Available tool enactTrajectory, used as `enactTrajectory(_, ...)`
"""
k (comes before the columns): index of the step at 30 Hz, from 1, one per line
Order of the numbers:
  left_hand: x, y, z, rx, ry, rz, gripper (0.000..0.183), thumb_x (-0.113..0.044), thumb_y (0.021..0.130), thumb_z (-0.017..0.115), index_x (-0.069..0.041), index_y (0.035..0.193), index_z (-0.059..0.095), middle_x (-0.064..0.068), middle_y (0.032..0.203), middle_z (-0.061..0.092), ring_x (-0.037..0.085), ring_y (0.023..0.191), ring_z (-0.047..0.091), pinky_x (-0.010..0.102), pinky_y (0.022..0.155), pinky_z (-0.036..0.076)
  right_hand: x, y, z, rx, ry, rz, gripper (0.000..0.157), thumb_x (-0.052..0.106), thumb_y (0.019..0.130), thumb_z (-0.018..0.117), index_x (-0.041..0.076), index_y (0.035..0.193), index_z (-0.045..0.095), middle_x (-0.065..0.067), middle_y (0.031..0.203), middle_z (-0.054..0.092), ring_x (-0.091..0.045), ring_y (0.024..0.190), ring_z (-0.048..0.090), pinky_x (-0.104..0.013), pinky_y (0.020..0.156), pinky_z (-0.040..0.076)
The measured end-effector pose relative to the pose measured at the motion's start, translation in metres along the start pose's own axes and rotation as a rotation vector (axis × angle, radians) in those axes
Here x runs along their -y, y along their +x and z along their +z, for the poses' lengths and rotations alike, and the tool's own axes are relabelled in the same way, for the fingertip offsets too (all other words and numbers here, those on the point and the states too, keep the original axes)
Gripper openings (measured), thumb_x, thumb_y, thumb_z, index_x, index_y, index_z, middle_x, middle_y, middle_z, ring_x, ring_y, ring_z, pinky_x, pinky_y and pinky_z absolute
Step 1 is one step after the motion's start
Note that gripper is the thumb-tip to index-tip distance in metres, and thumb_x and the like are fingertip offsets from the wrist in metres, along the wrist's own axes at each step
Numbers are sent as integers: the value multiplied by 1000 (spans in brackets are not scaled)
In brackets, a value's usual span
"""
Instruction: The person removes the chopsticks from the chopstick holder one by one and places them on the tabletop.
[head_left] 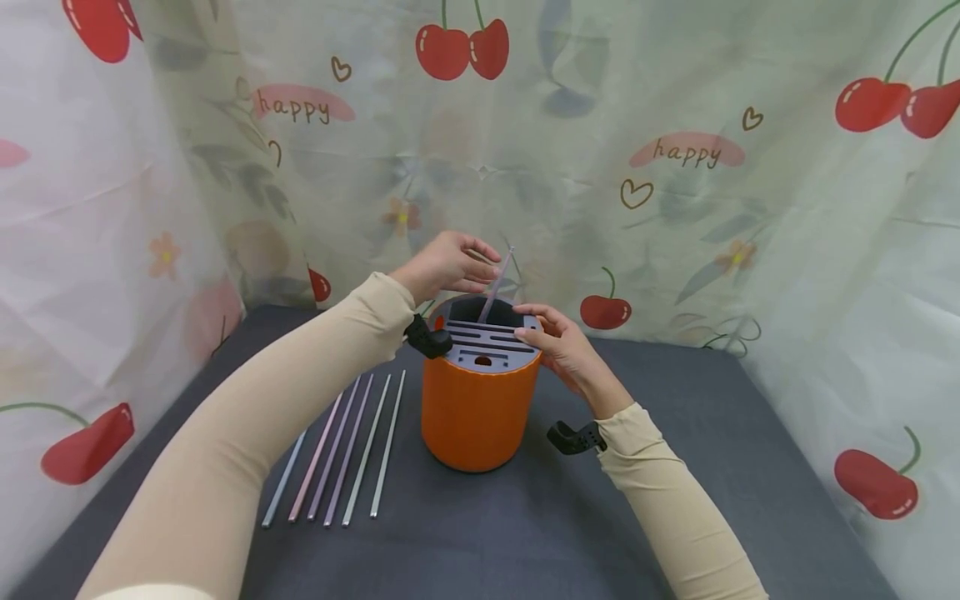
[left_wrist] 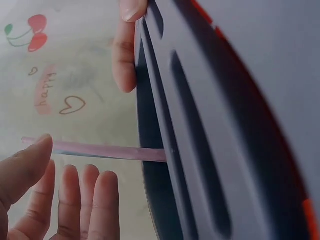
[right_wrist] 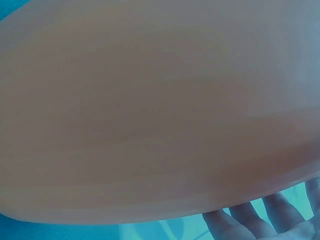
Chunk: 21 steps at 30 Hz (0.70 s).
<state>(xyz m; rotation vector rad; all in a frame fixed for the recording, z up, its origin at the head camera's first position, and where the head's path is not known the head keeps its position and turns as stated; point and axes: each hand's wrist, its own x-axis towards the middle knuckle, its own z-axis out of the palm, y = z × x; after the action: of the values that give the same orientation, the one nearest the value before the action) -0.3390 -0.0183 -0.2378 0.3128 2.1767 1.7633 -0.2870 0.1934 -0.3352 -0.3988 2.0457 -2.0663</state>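
Observation:
An orange utensil holder (head_left: 480,417) stands upright on the table, its grey slotted top (head_left: 491,358) facing up. One pinkish-purple chopstick (head_left: 496,287) leans in the dark rear opening, its upper part sticking out. Beside that upper part is my left hand (head_left: 453,265), fingers loosely extended. In the left wrist view the thumb overlaps the chopstick (left_wrist: 100,150) near its end, with the other fingertips spread below. My right hand (head_left: 558,346) grips the holder's right rim, thumb on the top and fingers round the far side. The holder's orange wall (right_wrist: 150,125) fills most of the right wrist view.
Several metallic chopsticks (head_left: 352,458) in blue, pink, purple and pale green lie side by side on the dark tablecloth (head_left: 480,542), left of the holder. A curtain with cherry prints (head_left: 480,167) encloses the back and both sides.

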Motion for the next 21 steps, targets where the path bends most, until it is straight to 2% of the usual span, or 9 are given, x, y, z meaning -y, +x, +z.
enactTrajectory(4, -1, 1, 4, 6, 50, 9, 29, -2, 88, 68, 0, 116, 61, 10, 99, 64, 24, 92, 67, 41, 92, 55, 0, 0, 0, -1, 0, -2, 41, 13, 97, 57, 10, 136, 47, -10, 131, 48, -14, 100, 59, -27, 84, 55)
enactTrajectory(12, -2, 7, 8, -11, 98, 9, 29, 1, 85, 71, 4, 112, 61, 10, 92, 63, 32, 93, 67, 42, 90, 56, 0, 0, -1, -3, 2, -1, 40, 13, 97, 57, 11, 136, 48, -8, 129, 49, -15, 100, 59, -27, 85, 55)
enactTrajectory(21, -5, 7, 11, -46, 185, 2, 14, 0, 87, 69, 1, 100, 63, 8, 84, 63, 20, 76, 64, 37, 83, 59, -1, 0, -1, -11, -1, 0, 35, 13, 97, 58, 16, 132, 52, -6, 128, 49, -15, 100, 58, -27, 84, 54)
